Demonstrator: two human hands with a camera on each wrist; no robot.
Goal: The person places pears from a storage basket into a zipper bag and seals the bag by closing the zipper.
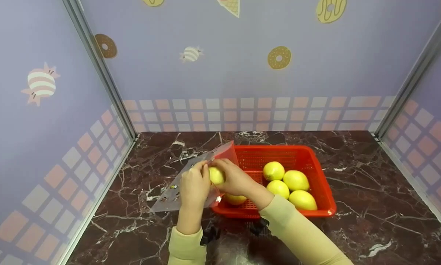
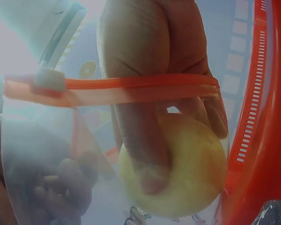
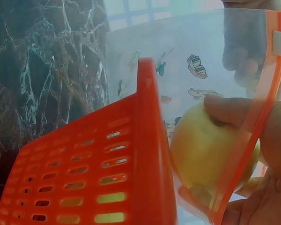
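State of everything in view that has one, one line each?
Zip bag: unzipped, mouth open
Slider: near one end of the zip
Left hand: gripping the bag
Held fruit: inside the bag
Right hand: gripping that fruit
Red basket: upright, partly filled
Other yellow fruits: at least five, loose in the basket

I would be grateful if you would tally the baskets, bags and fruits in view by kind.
Red basket: 1
Clear bag: 1
Yellow fruits: 6 (5 in the basket, 1 in the right hand)
Total in view: 8
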